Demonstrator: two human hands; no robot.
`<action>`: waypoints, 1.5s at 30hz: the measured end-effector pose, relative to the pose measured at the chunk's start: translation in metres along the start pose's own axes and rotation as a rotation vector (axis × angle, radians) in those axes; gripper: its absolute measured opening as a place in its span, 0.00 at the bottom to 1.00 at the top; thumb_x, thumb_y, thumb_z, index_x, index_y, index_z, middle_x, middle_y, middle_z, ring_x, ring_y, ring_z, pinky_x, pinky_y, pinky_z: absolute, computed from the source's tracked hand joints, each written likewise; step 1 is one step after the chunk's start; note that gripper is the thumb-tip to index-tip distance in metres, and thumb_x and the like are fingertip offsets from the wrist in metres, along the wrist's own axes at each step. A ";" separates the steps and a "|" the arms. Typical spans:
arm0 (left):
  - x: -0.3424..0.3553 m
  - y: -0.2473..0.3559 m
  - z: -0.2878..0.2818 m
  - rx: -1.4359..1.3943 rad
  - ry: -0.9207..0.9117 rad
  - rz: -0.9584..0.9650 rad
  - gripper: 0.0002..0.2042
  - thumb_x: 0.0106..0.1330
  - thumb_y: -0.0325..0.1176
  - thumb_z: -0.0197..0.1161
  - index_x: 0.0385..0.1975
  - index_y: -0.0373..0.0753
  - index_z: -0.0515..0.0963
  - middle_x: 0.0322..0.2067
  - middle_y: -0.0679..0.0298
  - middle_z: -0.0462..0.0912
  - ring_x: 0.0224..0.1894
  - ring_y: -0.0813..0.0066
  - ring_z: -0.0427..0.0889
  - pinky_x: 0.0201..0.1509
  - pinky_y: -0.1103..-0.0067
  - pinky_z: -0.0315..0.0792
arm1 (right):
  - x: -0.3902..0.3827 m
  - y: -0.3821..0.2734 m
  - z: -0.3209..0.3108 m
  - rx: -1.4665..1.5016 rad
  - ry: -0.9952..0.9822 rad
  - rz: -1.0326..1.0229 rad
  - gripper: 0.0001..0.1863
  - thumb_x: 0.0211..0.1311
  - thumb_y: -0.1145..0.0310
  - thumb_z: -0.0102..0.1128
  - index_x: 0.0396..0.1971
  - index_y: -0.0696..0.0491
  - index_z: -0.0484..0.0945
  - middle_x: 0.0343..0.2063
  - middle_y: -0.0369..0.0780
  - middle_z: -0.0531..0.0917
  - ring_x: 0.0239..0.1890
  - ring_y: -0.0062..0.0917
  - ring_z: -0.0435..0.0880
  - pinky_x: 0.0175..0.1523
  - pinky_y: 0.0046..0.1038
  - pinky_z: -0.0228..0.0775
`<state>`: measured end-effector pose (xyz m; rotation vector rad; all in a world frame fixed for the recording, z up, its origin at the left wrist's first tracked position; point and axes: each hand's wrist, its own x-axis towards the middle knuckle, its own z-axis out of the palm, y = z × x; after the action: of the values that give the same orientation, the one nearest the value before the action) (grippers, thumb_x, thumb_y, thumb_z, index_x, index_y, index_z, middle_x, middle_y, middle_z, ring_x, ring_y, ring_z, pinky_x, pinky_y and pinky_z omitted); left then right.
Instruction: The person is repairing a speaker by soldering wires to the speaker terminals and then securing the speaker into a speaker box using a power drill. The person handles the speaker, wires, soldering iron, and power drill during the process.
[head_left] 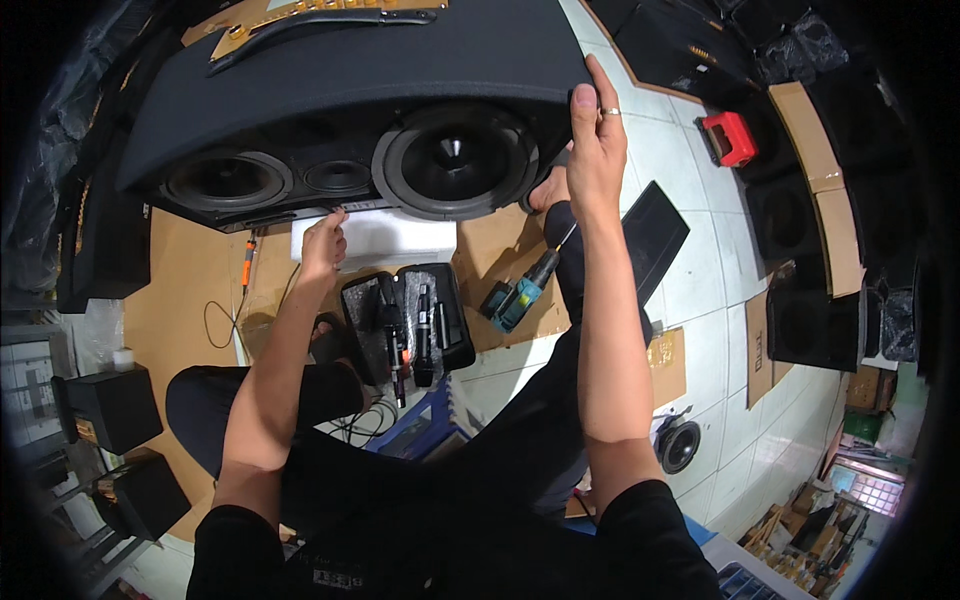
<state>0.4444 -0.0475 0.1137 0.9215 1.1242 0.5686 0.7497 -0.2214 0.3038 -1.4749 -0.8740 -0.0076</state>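
Observation:
A large black speaker cabinet [340,105] with a carry handle [320,25] fills the top, its front tilted toward me. Two big cones, a smaller one between them and a badge strip [352,206] show on that front. My right hand [598,150], a ring on one finger, grips the cabinet's right end, thumb on the edge. Closed fingers of my left hand [325,243] meet the lower front edge at the badge strip; whether they pinch anything smaller is hidden. A white foam block [420,240] sits beneath the cabinet.
An open black case [455,345] with microphones lies between my legs. A teal cordless drill [518,300] rests by my right leg, an orange-handled tool [247,262] at left. A dark flat panel [655,240], red plastic part [728,138] and loose speaker driver [680,445] are at right.

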 end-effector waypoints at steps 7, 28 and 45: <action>-0.041 -0.015 0.066 0.215 -0.025 -0.058 0.08 0.71 0.34 0.63 0.44 0.39 0.79 0.19 0.77 0.64 0.17 0.86 0.60 0.19 0.83 0.53 | -0.107 0.107 -0.032 0.110 0.410 0.391 0.08 0.74 0.71 0.53 0.37 0.57 0.79 0.31 0.36 0.83 0.31 0.19 0.78 0.39 0.23 0.71; -0.071 -0.018 0.144 0.160 -0.554 -0.167 0.11 0.74 0.37 0.61 0.48 0.39 0.79 0.21 0.76 0.66 0.19 0.88 0.61 0.22 0.86 0.54 | -0.137 0.147 0.018 1.197 -0.060 1.016 0.04 0.74 0.75 0.54 0.44 0.56 0.77 0.43 0.37 0.83 0.46 0.25 0.83 0.57 0.31 0.80; -0.065 -0.013 0.165 0.153 -0.545 -0.244 0.10 0.75 0.34 0.56 0.48 0.38 0.80 0.24 0.73 0.70 0.21 0.88 0.64 0.22 0.88 0.56 | -0.135 0.122 0.014 0.733 0.061 0.910 0.07 0.61 0.81 0.67 0.38 0.61 0.80 0.33 0.41 0.86 0.32 0.25 0.86 0.39 0.24 0.81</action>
<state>0.5749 -0.1594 0.1590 0.9762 0.7712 0.0203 0.7090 -0.2578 0.1295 -1.0382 -0.0531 0.8482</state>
